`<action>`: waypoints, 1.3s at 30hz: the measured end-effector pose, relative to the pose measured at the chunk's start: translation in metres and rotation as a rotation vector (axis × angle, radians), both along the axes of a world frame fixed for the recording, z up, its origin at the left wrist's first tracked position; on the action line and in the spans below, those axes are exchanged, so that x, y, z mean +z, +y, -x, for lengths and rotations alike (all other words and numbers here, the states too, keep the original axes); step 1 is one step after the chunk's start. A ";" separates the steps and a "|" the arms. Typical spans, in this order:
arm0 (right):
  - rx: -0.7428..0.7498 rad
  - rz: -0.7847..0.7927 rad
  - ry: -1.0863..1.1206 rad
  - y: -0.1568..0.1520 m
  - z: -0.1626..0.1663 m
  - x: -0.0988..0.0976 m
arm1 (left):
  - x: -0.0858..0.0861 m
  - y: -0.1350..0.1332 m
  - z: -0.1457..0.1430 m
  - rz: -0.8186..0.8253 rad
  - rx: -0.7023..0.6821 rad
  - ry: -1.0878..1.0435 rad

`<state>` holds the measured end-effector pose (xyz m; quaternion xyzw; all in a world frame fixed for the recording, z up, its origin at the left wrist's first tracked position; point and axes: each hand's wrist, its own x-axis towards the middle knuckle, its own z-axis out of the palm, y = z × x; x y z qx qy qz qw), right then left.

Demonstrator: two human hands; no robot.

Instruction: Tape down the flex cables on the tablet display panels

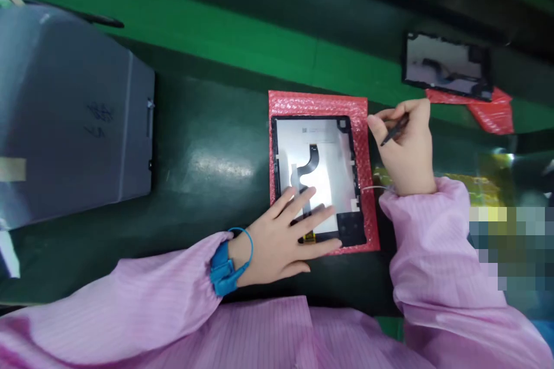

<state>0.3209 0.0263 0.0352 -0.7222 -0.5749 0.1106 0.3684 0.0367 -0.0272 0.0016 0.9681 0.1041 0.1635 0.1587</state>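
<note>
- Surface: dark green bench top, with a bright green strip along its far side.
- Tablet panel: lies flat on a red bubble-wrap sheet at bench centre.
- Left hand: fingers spread, flat on the panel's near end; blue wrist strap fitted.
- Right hand: pinches a dark slim tool, just beside the sheet's right edge.
- Open room: bare bench between the sheet and the grey case at left.
- Count: two panels and two red sheets, the second panel and second sheet far right; one case; one tool.
</note>
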 end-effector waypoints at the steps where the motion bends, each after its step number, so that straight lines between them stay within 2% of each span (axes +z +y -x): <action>1: -0.024 0.016 -0.047 -0.004 -0.015 -0.001 | -0.001 0.000 -0.001 0.018 0.016 0.028; 6: -0.123 0.069 -0.360 -0.008 -0.093 -0.015 | -0.002 0.024 -0.004 0.014 0.084 0.058; 9: -0.184 0.096 -0.475 0.005 -0.138 -0.017 | -0.007 0.060 -0.008 -0.035 0.220 0.016; 11: -0.218 0.102 -0.498 0.017 -0.161 -0.014 | -0.015 0.095 -0.014 -0.049 0.359 -0.065; 15: -0.234 0.107 -0.547 0.042 -0.176 -0.011 | -0.027 0.187 -0.036 0.035 0.682 -0.295; 17: -0.206 0.114 -0.603 0.052 -0.171 -0.011 | -0.022 0.227 -0.050 0.154 0.908 -0.404; 18: -0.182 0.139 -0.653 0.057 -0.168 -0.011 | -0.017 0.240 -0.057 0.239 0.978 -0.477; 19: -0.157 0.176 -0.706 0.063 -0.163 -0.010 | -0.012 0.247 -0.065 0.372 0.973 -0.569; 20: -0.132 0.219 -0.754 0.069 -0.159 -0.008 | -0.006 0.246 -0.073 0.541 0.906 -0.663; 21: -0.110 0.258 -0.788 0.075 -0.154 -0.006 | -0.001 0.238 -0.081 0.724 0.783 -0.749; 22: -0.094 0.284 -0.804 0.081 -0.149 -0.003 | 0.002 0.224 -0.090 0.963 0.610 -0.816; 23: -0.082 0.289 -0.799 0.087 -0.143 0.001 | 0.004 0.207 -0.100 1.099 0.513 -0.810; 26: -0.031 0.203 -0.748 0.099 -0.109 0.014 | 0.002 0.151 -0.130 1.336 0.372 -0.748; 28: 0.033 0.115 -0.698 0.096 -0.073 0.022 | -0.001 0.129 -0.145 1.492 0.312 -0.747; 31: 0.187 0.053 -0.576 0.076 -0.013 0.030 | -0.001 0.127 -0.150 1.652 0.309 -0.855; 33: 0.393 0.088 -0.256 0.059 0.014 0.033 | 0.001 0.137 -0.144 1.707 0.353 -0.973; 35: 0.491 0.112 0.066 0.046 0.021 0.034 | 0.002 0.147 -0.133 1.731 0.409 -1.086; 37: 0.395 0.066 0.199 0.040 0.008 0.034 | 0.001 0.151 -0.122 1.741 0.460 -1.163; 39: 0.203 0.022 0.156 0.041 -0.014 0.034 | 0.001 0.151 -0.111 1.752 0.493 -1.192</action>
